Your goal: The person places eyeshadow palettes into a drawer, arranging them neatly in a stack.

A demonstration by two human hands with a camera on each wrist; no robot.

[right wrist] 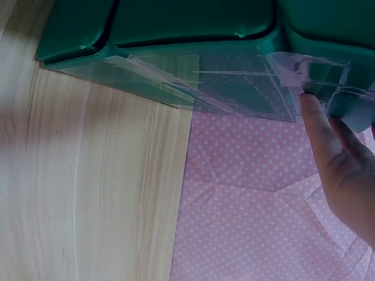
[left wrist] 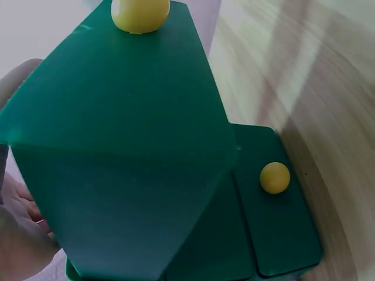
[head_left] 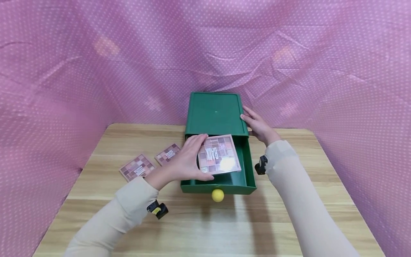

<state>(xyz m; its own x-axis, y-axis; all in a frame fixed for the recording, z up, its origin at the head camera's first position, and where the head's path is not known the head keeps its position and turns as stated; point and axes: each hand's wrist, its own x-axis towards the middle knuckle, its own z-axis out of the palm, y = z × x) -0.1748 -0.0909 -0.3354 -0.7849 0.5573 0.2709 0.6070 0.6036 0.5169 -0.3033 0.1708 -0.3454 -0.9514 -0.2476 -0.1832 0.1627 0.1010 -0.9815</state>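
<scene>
In the head view, my left hand (head_left: 184,162) grips a square eyeshadow palette (head_left: 221,151) between thumb and fingers, with the palette tilted above the pulled-out top drawer (head_left: 249,162). The word BACK shows on its clear lid. A round yellow knob (head_left: 217,195) sits on the drawer's front. The drawer belongs to a green drawer unit (head_left: 216,113). My right hand (head_left: 258,125) touches the unit's right side near the top, its fingers extended. In the right wrist view, those fingertips (right wrist: 307,98) lie against the unit's side, which has clear tape on it.
Two more eyeshadow palettes, one (head_left: 137,167) farther left and one (head_left: 167,154) partly behind my left hand, lie on the wooden table (head_left: 199,232). A lower drawer (left wrist: 284,228) with a yellow knob is closed. Pink dotted cloth (head_left: 154,71) hangs around the table's back and sides.
</scene>
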